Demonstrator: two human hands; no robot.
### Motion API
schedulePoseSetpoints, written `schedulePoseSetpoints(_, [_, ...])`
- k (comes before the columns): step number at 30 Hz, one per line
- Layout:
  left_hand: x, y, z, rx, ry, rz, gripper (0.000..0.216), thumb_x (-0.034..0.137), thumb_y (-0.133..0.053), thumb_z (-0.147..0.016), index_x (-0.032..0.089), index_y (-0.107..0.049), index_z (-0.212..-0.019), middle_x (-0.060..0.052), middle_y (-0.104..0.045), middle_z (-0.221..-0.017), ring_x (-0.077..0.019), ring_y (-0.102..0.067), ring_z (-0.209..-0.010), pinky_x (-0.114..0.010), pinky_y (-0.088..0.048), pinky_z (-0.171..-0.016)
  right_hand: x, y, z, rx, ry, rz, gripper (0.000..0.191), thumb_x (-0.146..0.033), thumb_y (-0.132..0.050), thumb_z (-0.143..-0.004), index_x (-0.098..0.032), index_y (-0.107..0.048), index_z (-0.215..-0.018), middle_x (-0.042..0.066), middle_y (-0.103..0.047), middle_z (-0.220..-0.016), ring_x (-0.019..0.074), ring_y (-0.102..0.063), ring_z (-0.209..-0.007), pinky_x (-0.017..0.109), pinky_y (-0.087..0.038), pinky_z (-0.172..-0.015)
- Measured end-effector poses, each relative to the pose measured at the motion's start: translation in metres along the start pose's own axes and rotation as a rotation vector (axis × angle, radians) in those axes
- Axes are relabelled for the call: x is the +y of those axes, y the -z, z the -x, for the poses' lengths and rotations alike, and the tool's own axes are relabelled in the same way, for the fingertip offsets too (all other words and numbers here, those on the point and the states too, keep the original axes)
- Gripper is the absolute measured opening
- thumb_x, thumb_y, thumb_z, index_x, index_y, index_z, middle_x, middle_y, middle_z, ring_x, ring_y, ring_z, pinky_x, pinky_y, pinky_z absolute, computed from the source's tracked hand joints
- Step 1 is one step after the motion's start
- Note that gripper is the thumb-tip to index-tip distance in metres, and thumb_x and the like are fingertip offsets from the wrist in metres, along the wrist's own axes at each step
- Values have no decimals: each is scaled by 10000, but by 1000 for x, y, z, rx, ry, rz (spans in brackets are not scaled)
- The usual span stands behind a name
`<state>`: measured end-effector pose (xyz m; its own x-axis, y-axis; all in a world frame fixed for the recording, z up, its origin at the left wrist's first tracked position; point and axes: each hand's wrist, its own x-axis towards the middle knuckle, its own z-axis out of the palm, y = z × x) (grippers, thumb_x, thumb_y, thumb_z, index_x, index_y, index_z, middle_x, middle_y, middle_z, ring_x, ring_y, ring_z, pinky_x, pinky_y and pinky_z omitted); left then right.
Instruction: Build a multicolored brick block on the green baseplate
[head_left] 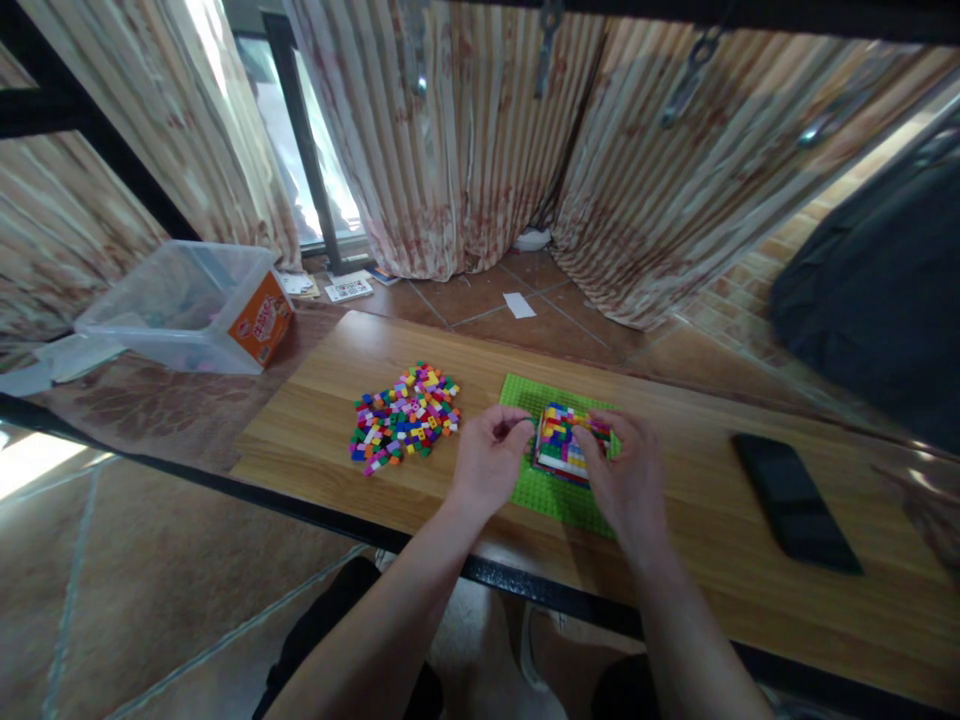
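Observation:
A rectangular structure of toy building bricks [561, 437] in many colours, with a white layer along its near side, sits on a green studded baseplate [559, 503]. My left hand [489, 452] is just left of the structure, thumb and forefinger pinched together. What those fingertips hold, if anything, is too small to make out. My right hand [628, 472] grips the structure's right side, its thumb across the top and its fingers at the far right. That hand hides the right end of the structure.
Loose coloured bricks [409, 415] lie heaped on the wooden table [315, 420], left of the baseplate. A black phone [796, 502] rests at the right. Beyond the table's left end stands a clear plastic bin [180, 345] with an orange label. Curtains [465, 150] hang behind.

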<state>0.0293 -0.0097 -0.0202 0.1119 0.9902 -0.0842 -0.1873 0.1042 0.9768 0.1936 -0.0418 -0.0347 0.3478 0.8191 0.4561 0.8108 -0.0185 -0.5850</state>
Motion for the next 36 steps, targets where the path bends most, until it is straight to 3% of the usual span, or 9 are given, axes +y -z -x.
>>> schedulePoseSetpoints(17, [1,-4,3,-58,40,11,49,160,-635,-754,148,-678,-773,22,-610,-608,-101,-539,-562,-234,-440,-587,4,-5,2,-1,30,-50,316,-431,-598,-876,-166,-715,-1003,134,-637,-1068,277,-575,-1041,486,-456,-960])
schedulePoseSetpoints(23, [2,-5,3,-59,76,40,75,145,-637,-755,145,-701,-793,11,-637,-650,-104,-554,-586,-239,-446,-605,-10,7,4,97,127,-125,237,-361,-531,-937,-223,-716,-993,93,-672,-1038,243,-611,-1016,465,-487,-935])
schedulePoseSetpoints(30, [10,-4,8,-128,172,218,102,212,-707,-735,131,-729,-794,-5,-653,-667,-81,-524,-567,-230,-405,-599,-35,9,12,-102,183,-345,220,-318,-551,-943,-274,-725,-1070,65,-687,-1116,212,-628,-1079,432,-498,-962])
schedulePoseSetpoints(36, [10,0,11,-263,280,382,253,348,-815,-677,134,-737,-786,-7,-641,-679,-69,-526,-592,-222,-392,-626,-37,9,14,-144,146,-432,181,-312,-595,-920,-300,-753,-1008,46,-695,-1092,208,-636,-1063,429,-489,-961])
